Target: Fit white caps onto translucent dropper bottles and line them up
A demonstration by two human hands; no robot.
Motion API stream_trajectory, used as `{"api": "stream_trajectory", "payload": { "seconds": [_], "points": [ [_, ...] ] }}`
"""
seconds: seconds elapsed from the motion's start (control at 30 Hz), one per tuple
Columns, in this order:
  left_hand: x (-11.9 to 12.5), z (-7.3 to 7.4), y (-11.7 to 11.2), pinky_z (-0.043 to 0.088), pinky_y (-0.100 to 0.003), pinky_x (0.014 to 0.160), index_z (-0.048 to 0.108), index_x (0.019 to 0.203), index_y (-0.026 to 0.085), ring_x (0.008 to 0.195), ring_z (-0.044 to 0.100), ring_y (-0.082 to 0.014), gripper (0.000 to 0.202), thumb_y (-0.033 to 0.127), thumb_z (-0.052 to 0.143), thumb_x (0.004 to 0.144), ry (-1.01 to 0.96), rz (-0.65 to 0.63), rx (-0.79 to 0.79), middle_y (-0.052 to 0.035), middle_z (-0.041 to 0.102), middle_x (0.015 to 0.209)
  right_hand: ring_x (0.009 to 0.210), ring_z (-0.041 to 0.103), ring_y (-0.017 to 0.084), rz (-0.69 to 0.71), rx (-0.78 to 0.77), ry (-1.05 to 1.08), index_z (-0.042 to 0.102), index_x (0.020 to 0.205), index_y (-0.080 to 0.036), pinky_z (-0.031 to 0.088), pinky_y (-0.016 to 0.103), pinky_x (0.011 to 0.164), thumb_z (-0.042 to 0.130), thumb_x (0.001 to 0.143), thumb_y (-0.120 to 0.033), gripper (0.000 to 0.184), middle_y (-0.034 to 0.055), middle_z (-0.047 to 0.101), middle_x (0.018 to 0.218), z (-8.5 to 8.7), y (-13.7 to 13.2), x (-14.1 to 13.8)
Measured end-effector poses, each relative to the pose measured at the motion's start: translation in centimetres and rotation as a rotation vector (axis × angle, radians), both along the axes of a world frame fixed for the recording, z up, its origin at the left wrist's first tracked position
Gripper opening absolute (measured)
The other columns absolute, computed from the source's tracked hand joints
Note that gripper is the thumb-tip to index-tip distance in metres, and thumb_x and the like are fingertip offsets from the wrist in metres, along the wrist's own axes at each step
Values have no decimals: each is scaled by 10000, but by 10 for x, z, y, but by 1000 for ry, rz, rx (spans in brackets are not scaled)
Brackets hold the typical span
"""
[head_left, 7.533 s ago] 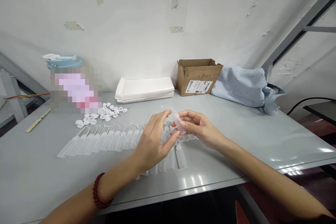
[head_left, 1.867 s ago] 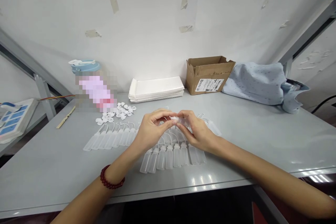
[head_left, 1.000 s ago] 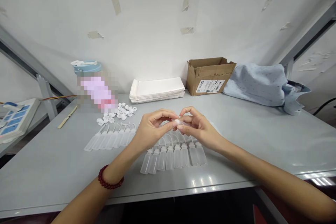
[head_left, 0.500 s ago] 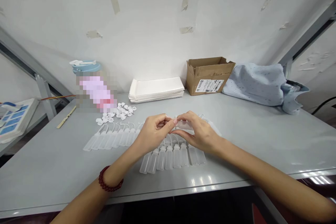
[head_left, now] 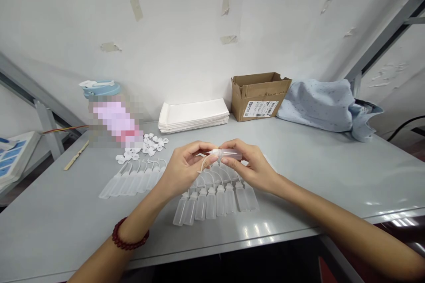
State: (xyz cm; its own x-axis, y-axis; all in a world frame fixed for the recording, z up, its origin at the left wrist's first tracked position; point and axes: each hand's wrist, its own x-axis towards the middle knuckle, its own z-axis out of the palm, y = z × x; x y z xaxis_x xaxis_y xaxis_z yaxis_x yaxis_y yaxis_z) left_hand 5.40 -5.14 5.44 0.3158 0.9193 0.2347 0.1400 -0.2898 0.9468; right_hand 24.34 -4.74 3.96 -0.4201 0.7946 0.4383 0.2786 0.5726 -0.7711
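Observation:
Both hands meet over the middle of the table around one small translucent squeeze bottle [head_left: 231,154], held on its side. My right hand [head_left: 254,163] closes on its body. At the neck, my left hand [head_left: 186,166] pinches the white nozzle cap [head_left: 215,152]; a thin curved strip hangs under those fingers. Below the hands lies a row of similar bottles [head_left: 210,203] with thin strips at their necks. Another row of bottles [head_left: 133,179] lies to the left, and loose white caps [head_left: 153,142] are scattered behind it.
At the back stand a stack of white trays or envelopes [head_left: 194,115], an open cardboard box [head_left: 260,97] and a bundled light-blue cloth [head_left: 315,104]. A partly blurred container with a blue lid [head_left: 102,88] is back left, near a wooden stick [head_left: 76,154].
The held bottle has come into clearer view, its nozzle end now showing between my fingers. Both hands stay together. The whole view has shifted slightly.

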Motion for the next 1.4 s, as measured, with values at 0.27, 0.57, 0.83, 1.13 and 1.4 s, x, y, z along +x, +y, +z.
{"api": "stream_trajectory", "payload": {
  "seconds": [0.27,0.57,0.83,1.13,1.4],
  "points": [
    [1,5,-1,511,-258,616,685,881,158,629,578,-128,190,326,637,807,64,39,-68,-29,651,734,636,571,138,-63,340,-145,504,1062,-187,459,247,538,491,920,-262,161,55,624,842,-9,2,1],
    [0,5,-3,486,-237,559,686,798,164,580,561,-122,154,301,618,819,122,24,-30,-4,612,628,527,545,130,-76,327,-191,496,1054,-186,404,241,474,475,928,-347,205,42,638,758,-16,4,2],
    [-2,4,-5,431,-253,589,673,854,153,647,552,-135,140,254,575,858,278,11,273,-41,652,743,446,363,79,75,-258,-22,494,817,-186,272,209,428,489,898,-440,267,-66,427,541,4,-2,3],
    [0,1,-7,431,-223,594,648,816,161,639,543,-115,78,206,585,828,261,25,283,-13,631,720,444,268,61,253,-604,172,488,753,-180,223,200,410,515,873,-484,328,-85,321,544,10,2,4],
    [-3,7,-4,490,-228,636,659,951,179,696,578,-125,238,357,517,885,306,-78,-88,-13,651,795,605,531,135,-4,180,-328,521,1022,-154,383,254,541,399,954,-357,246,58,629,808,-4,0,6]
  ]
}}
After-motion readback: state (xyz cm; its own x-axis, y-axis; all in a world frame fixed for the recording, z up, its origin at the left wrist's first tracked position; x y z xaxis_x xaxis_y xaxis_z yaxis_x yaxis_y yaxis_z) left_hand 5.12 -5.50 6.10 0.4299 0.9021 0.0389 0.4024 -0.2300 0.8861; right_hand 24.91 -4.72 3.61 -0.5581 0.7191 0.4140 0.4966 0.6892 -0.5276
